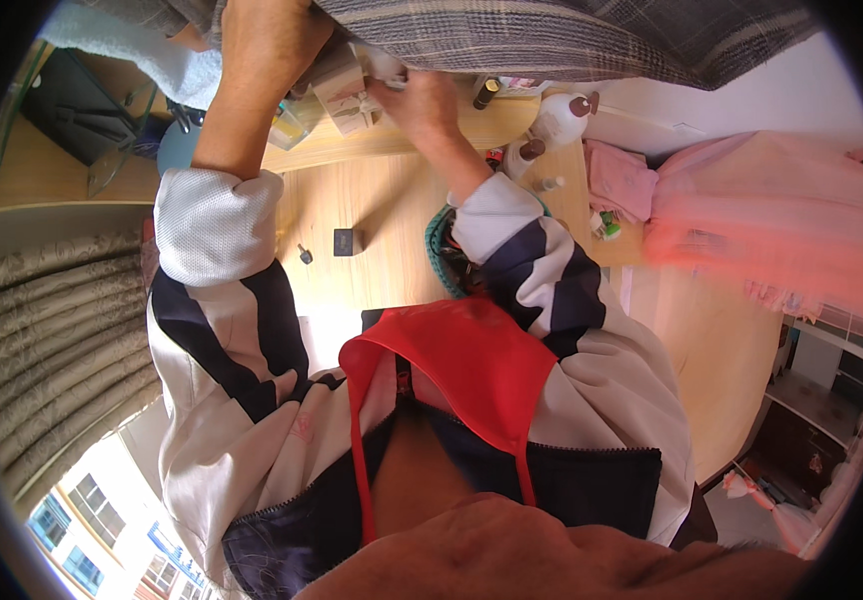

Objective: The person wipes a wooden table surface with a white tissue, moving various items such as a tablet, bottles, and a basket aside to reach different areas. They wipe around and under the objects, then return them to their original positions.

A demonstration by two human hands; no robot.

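Note:
At the top left, my left hand [275, 45] reaches up to a grey plaid cloth [491, 34], and its fingertips are out of sight. My right hand [418, 109] is blurred, low against a wooden shelf [401, 135], its fingers beside a whitish object [386, 66]. Whether it grips that object is unclear. Between my hands stands a pale box with a printed picture [343, 97]. A clear container [287, 127] holding something yellow is near my left wrist. To the right of my right hand is a black tube with a gold band [486, 94].
A small black box [344, 241] and a small dark bottle [305, 254] rest on the wooden desktop [379, 195]. A teal basket [440, 251] sits under my right sleeve. A white pump bottle [560, 118] stands right; a light blue towel [139, 49] hangs left.

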